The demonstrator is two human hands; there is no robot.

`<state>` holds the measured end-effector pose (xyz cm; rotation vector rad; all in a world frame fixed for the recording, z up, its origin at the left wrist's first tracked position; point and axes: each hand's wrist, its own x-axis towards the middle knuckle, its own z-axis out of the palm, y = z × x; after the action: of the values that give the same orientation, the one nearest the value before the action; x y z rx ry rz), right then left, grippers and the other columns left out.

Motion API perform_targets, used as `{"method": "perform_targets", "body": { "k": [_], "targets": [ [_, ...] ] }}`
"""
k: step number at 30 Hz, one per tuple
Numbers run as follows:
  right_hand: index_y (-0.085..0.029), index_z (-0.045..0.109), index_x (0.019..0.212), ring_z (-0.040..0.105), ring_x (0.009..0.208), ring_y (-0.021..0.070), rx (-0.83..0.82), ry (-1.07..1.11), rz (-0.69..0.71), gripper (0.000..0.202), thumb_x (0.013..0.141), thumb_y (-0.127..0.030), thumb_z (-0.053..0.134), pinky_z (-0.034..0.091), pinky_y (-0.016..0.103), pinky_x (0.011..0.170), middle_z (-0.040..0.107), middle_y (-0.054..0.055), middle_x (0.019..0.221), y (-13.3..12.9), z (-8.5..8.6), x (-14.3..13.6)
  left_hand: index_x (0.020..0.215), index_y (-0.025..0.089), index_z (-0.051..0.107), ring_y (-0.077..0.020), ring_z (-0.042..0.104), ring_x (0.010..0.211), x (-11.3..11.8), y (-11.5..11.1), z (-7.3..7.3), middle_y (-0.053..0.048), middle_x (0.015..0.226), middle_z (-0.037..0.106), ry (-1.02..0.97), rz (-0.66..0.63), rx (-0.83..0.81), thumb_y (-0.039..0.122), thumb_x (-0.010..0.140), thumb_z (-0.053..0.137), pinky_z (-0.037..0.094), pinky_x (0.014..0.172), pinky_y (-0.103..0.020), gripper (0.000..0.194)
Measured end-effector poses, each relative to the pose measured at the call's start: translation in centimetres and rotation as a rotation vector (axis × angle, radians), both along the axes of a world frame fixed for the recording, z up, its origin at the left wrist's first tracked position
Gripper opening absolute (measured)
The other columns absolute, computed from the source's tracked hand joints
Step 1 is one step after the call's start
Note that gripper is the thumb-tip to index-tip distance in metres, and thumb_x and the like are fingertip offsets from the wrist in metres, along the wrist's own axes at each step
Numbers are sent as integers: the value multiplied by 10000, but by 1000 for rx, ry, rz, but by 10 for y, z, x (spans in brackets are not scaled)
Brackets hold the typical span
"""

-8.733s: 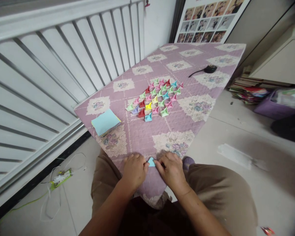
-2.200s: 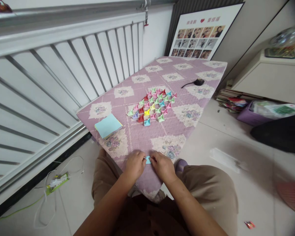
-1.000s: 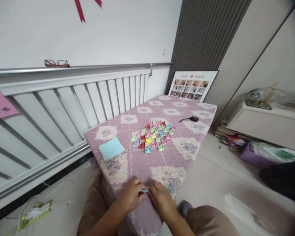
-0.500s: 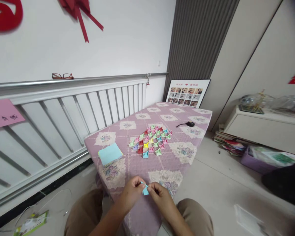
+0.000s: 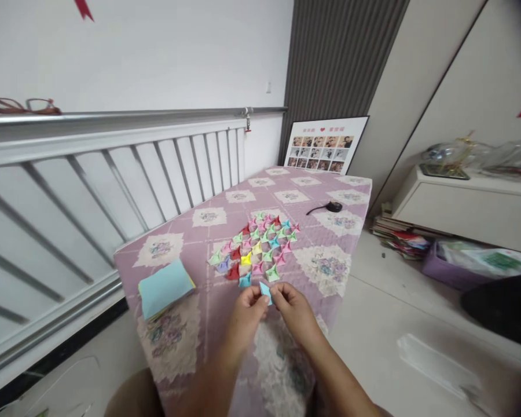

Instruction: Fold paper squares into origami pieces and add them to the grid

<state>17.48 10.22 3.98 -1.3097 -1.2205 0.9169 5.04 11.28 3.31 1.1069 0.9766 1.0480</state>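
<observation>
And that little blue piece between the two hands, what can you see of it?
The small blue piece looks like folded paper, light blue and flat-sided, with a pointed top. It is tilted. The left hand grips its lower left part and the right hand pinches its right edge, so fingers hide some of it. It appears just nearer than the colorful folded shapes; its underside is hidden.

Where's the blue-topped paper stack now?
In the head view, the paper stack lies at left on the table, left of the folded paper pieces.
</observation>
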Motion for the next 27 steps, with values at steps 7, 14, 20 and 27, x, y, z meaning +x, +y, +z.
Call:
{"method": "perform_targets", "body": {
  "k": [7,14,20,27],
  "targets": [
    [-194,567,676,490,632,162,18,72,-143,386,744,-571,608,401,269,614,566,7,648,43,-24,44,771,164,568,-100,431,590,61,53,-33,40,637,487,18,30,52,347,752,593,357,592,-219,186],
    [-193,573,674,499,649,157,-10,92,-193,353,762,-531,625,403,266,637,566,1,652,52,-41,58,764,184,565,-112,452,605,74,72,-53,35,635,493,152,-37,98,331,803,554,376,601,-218,152],
    [-190,583,713,493,628,153,-89,302,-225,366,751,-549,644,426,273,622,557,0,661,56,-45,59,935,179,624,-137,531,699,79,68,-50,-7,775,609,112,-70,73,328,804,586,427,674,-232,202],
    [-203,570,696,493,600,147,-89,304,-173,364,748,-554,648,419,263,594,551,-8,629,57,-39,59,878,178,635,-142,533,696,79,69,-49,-3,737,601,117,-34,61,347,819,572,423,668,-232,190]
  ]
}}
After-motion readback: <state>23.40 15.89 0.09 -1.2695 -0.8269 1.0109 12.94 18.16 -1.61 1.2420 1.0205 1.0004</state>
